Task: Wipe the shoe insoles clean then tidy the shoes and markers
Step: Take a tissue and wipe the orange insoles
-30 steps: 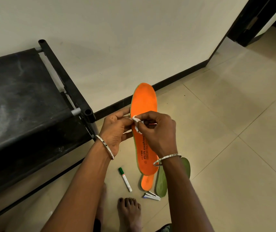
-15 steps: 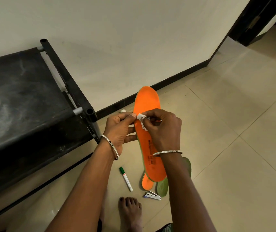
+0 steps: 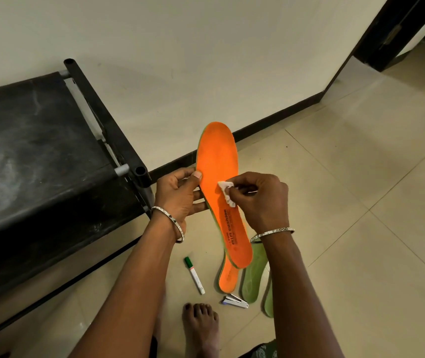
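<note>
Since half a second ago, white wipe wad [image 3: 226, 193] sits lower on the orange insole [image 3: 216, 156], nearer the printed lettering. Right hand [image 3: 260, 200] pinches the wad against the insole face. Left hand [image 3: 177, 195] grips the insole's left edge, thumb on top, above the floor [image 3: 335, 228]. Green marker [image 3: 194, 275], second orange insole [image 3: 228, 279], green insole [image 3: 254, 275] and stapler [image 3: 235, 301] lie on the tiles below.

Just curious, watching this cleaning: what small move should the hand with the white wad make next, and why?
Probably a stroke down toward the printed heel: the right hand pinches the white wad against the middle of the orange insole, the left hand grips its edge, and the print lies below the wad.
</note>
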Demonstrator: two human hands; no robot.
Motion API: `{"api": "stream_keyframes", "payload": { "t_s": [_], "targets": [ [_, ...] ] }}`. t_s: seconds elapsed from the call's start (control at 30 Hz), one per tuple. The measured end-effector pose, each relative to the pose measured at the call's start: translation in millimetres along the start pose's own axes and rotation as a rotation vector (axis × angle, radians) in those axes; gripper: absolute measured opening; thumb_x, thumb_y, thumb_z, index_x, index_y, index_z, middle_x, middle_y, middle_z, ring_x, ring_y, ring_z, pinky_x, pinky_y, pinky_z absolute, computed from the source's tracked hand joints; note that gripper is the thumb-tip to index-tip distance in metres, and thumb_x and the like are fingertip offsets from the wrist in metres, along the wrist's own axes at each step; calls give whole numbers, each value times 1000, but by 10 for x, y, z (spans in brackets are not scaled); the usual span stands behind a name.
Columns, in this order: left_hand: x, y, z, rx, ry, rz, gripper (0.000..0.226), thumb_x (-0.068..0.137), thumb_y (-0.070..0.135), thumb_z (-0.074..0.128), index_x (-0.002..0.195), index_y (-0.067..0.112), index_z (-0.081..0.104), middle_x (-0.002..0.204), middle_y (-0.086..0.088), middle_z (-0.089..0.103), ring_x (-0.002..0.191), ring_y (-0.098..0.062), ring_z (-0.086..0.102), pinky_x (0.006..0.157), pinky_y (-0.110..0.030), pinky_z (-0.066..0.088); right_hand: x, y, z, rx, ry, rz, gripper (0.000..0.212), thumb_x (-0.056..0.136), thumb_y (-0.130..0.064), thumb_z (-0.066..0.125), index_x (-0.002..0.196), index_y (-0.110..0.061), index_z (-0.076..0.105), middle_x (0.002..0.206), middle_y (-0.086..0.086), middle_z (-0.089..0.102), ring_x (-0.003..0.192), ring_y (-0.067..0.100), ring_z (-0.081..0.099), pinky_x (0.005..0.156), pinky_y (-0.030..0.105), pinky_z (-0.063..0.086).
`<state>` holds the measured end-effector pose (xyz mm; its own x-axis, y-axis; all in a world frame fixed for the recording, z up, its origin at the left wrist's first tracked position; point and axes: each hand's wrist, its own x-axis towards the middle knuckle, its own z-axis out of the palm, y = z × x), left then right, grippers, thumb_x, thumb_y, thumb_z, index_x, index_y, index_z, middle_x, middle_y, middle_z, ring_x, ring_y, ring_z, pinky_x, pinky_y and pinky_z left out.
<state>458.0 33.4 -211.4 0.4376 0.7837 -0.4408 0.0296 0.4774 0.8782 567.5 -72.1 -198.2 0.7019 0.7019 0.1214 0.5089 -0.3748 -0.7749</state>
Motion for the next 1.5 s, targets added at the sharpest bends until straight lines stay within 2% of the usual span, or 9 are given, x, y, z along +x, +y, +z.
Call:
{"api": "stream_keyframes", "payload": {
  "t_s": [0.1,0.27,0.47,0.67,0.87,1.03,1.13,1.33,1.5],
  "targets": [
    [9,-7,2,-17,21,21,13,100,17,59,107,11,69,101,-9,73,72,-17,75,55,-31,58,-3,18,-22,61,-19,28,5,81,-20,80,85,-20,79,72,-12,70,66,-1,64,58,5,45],
    [25,1,-10,-78,72,34,11,101,16,57,96,17,67,97,-5,73,75,-18,75,56,-33,61,-28,0,-142,130,-366,61,11,79,-12,81,89,-16,81,80,-6,76,69,0,68,62,8,48],
    [24,17,4,-120,85,25,7,100,16,58,100,13,65,96,-6,72,71,-17,75,54,-31,59,-4,92,-134,66,-71,88,11,78,-23,83,88,-19,80,79,-9,74,73,2,67,64,9,50],
    [6,40,-2,-248,50,-41,9,96,16,64,104,13,67,92,-4,74,74,-19,76,58,-33,60,-14,114,-49,222,-7,267,12,80,-19,81,92,-18,78,85,-3,76,75,11,73,73,37,62],
    [-76,15,104,-87,-125,-118,10,90,25,70,98,20,74,87,-2,76,79,-18,72,65,-31,56,6,33,5,258,148,194,11,83,-14,79,93,-13,77,81,0,75,67,6,71,64,23,60],
    [-71,-8,94,-2,-159,-144,16,96,18,64,109,25,70,98,-7,75,88,-23,72,71,-36,56,23,84,40,45,133,49,10,83,-22,78,91,-17,78,79,-13,68,68,-5,62,65,2,46],
    [-58,-25,95,-43,-122,-136,21,97,12,61,116,20,67,94,-9,76,74,-17,74,58,-30,58,27,81,15,8,67,-32,6,83,-24,78,88,-21,78,79,-12,71,71,1,65,66,7,49],
    [14,-33,36,-142,-25,-122,33,97,10,61,131,13,60,98,-9,74,75,-19,75,58,-31,60,-43,37,-125,-18,-359,-23,12,80,-16,80,92,-19,80,85,-8,75,71,1,66,65,6,48],
    [-2,-34,52,-134,-93,-149,29,97,7,60,125,14,62,84,-6,77,69,-17,75,54,-28,58,9,38,-20,-83,-16,-20,3,83,-24,78,85,-22,78,77,-10,71,69,3,63,63,15,51]
  ]
}}
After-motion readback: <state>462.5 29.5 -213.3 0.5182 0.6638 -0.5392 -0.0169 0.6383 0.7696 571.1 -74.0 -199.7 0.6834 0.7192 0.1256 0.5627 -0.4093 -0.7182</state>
